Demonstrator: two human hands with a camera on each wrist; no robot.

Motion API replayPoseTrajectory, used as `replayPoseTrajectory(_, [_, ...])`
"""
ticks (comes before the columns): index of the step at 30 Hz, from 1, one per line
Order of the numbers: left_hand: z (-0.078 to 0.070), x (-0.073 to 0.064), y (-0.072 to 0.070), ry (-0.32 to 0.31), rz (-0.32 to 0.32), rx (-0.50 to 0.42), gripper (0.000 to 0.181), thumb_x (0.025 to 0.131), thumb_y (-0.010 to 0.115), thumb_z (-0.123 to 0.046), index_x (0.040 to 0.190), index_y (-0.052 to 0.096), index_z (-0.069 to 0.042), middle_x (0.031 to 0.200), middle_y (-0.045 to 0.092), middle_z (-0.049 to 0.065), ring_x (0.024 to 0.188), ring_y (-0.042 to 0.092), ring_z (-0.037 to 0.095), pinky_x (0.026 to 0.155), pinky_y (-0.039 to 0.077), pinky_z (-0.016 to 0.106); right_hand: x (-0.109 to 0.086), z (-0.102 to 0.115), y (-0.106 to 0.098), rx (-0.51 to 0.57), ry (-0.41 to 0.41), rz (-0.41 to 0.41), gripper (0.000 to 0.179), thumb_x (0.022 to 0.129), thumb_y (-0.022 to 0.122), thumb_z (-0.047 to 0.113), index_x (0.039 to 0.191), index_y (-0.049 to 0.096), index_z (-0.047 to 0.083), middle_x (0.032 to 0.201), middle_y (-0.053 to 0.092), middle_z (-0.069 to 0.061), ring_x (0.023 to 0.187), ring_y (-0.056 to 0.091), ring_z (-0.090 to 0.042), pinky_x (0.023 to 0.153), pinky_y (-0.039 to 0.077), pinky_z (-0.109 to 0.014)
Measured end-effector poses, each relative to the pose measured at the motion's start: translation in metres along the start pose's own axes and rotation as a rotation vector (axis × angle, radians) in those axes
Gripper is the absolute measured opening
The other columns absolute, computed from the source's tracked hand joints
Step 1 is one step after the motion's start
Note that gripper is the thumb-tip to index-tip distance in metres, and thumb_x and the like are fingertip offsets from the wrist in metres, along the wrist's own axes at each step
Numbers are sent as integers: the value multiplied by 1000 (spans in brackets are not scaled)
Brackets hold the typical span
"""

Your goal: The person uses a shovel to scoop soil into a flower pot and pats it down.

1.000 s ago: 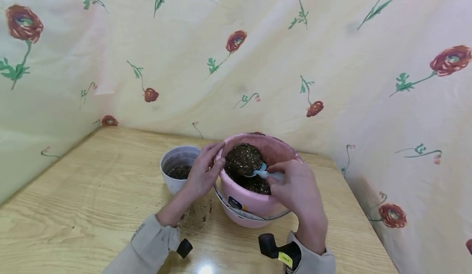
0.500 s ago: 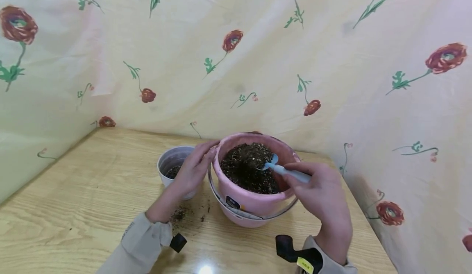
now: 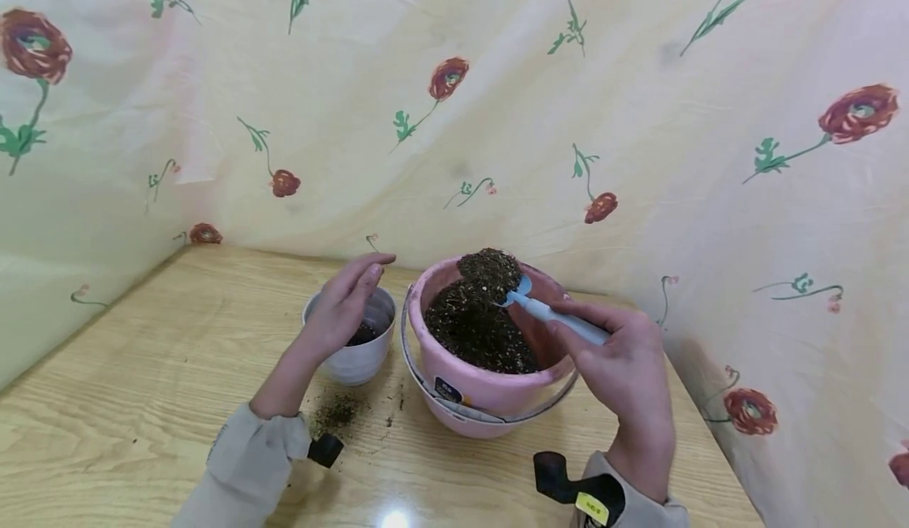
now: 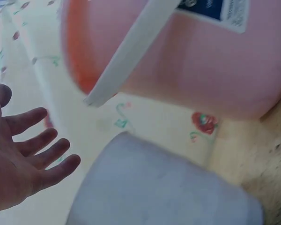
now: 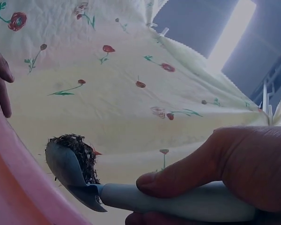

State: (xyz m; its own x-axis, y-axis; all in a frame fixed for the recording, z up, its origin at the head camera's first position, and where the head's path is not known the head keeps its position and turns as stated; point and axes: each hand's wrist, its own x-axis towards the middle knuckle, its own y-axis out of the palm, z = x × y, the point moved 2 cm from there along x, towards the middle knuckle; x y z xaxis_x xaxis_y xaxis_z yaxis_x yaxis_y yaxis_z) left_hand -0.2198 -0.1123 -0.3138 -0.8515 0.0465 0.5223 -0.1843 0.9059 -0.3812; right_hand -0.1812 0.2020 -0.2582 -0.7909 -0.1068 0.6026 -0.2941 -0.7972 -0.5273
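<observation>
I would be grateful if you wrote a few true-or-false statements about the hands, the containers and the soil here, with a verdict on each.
1. The right hand holds a blue scoop. True.
2. A pale pot and a pink bucket both stand on the wooden table. True.
3. The scoop carries nothing. False: dark soil is heaped on it.
4. Both hands grip the scoop. False: only the right does; the left hand holds nothing.
5. Dark crumbs lie on the table near the pale pot. True.
6. The pink bucket is empty. False: there is soil inside it.
</observation>
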Motion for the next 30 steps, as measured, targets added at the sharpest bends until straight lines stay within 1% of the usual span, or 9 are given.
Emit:
replayPoseTrajectory(6, [1, 0, -22, -41, -64, -13, 38, 106, 38, -27, 132, 56, -5, 135, 53, 14, 122, 51, 31, 96, 45, 50, 0, 0, 2, 41, -3, -6, 19, 79, 77, 1, 97, 78, 6, 95, 73, -13, 80, 62, -2, 67, 47, -11])
replayPoseTrajectory(11, [-1, -2, -33, -62, -88, -30, 40, 106, 36, -26, 133, 54, -3, 136, 51, 17, 124, 49, 33, 96, 44, 51, 0, -1, 2, 50, -12, -16, 18, 78, 77, 0, 95, 78, 7, 95, 73, -12, 80, 61, -2, 67, 47, -12])
replayPoseTrajectory(12, [-2, -2, -34, -65, -87, -30, 40, 106, 36, -26, 133, 54, -3, 136, 50, 17, 125, 48, 33, 96, 44, 52, 0, -1, 2, 50, -16, -17, 18, 78, 77, 0, 95, 78, 7, 95, 73, -12, 80, 61, -2, 66, 47, -12])
replayPoseTrajectory(14, [-2, -2, -36, -68, -87, -32, 40, 106, 36, -26, 134, 54, -3, 137, 50, 17, 125, 48, 33, 96, 44, 52, -1, -1, 2, 70, -20, -8, 17, 79, 76, 0, 95, 78, 7, 94, 73, -13, 70, 62, -3, 59, 48, -14])
replayPoseTrajectory(19, [-2, -2, -40, -70, -85, -30, 40, 106, 36, -26, 134, 53, -2, 138, 50, 17, 125, 49, 34, 96, 44, 53, 0, -1, 2, 82, -45, 0, 17, 79, 76, -1, 92, 78, 8, 92, 73, -11, 68, 62, -5, 56, 48, -17])
replayPoseTrajectory(21, [-2, -3, -41, -71, -83, -33, 41, 106, 36, -26, 134, 53, -2, 138, 49, 17, 125, 49, 34, 96, 44, 53, 0, 0, 3, 66, -59, -7, 17, 78, 77, -2, 90, 79, 9, 90, 74, -8, 77, 60, -4, 60, 47, -17])
replayPoseTrajectory(23, [-1, -3, -42, -72, -81, -35, 41, 106, 36, -26, 134, 53, -2, 138, 49, 18, 125, 49, 34, 96, 44, 53, 0, 0, 3, 66, -60, -8, 16, 78, 76, -3, 88, 79, 9, 88, 74, -7, 76, 60, -5, 58, 47, -18])
replayPoseTrajectory(26, [-1, -3, -42, -70, -78, -36, 41, 106, 36, -26, 134, 53, -1, 139, 49, 18, 126, 48, 34, 96, 43, 53, 0, 1, 3, 64, -33, -17, 15, 77, 77, -2, 87, 79, 10, 88, 74, -7, 76, 60, -5, 59, 47, -19])
replayPoseTrajectory(30, [0, -4, -42, -67, -76, -33, 41, 106, 36, -27, 134, 53, -2, 138, 49, 18, 125, 48, 34, 96, 43, 53, -1, 1, 3, 70, 39, -20, 16, 75, 79, 1, 90, 79, 8, 92, 74, -10, 79, 62, -3, 66, 48, -15])
